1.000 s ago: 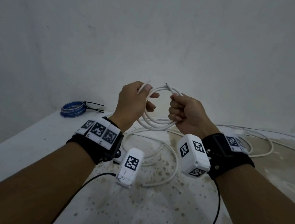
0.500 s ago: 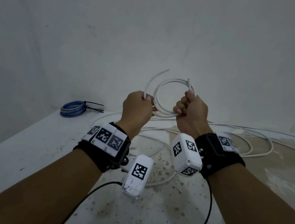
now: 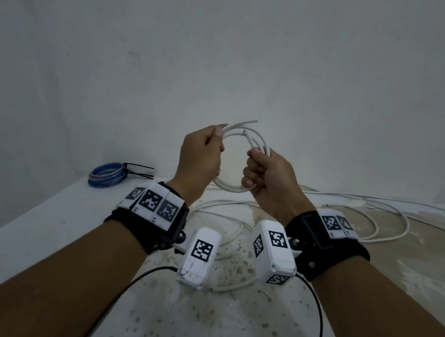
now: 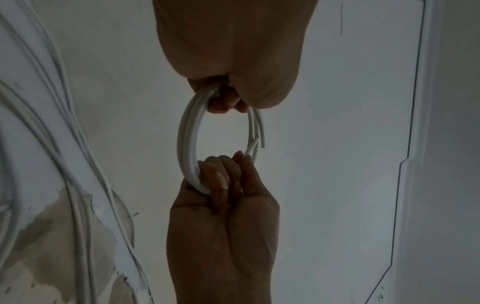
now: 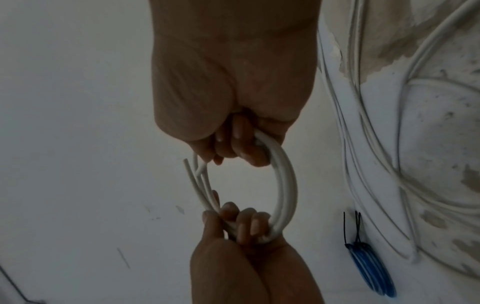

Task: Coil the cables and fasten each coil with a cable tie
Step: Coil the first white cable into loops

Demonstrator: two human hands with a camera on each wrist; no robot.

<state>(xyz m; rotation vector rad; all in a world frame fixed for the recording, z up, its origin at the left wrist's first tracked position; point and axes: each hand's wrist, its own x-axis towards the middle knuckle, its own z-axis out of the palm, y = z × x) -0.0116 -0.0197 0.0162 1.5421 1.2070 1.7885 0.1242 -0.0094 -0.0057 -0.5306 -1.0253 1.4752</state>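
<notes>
Pale walls meet a stained white desk (image 3: pixel 49 220). Above it, you hold a small white cable coil (image 3: pixel 230 187) upright: your left hand (image 3: pixel 199 160) and right hand (image 3: pixel 267 178) each have fingers clenched around opposite sides. Loose white cables (image 3: pixel 376 229) sprawl below; a tied blue coil (image 3: pixel 107 175) lies far left.

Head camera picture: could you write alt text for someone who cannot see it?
Two hands hold a small white cable coil in the air above a stained white table, the left hand and right hand gripping opposite sides. More white cable lies loose on the table, with a tied blue coil at the far left.
</notes>
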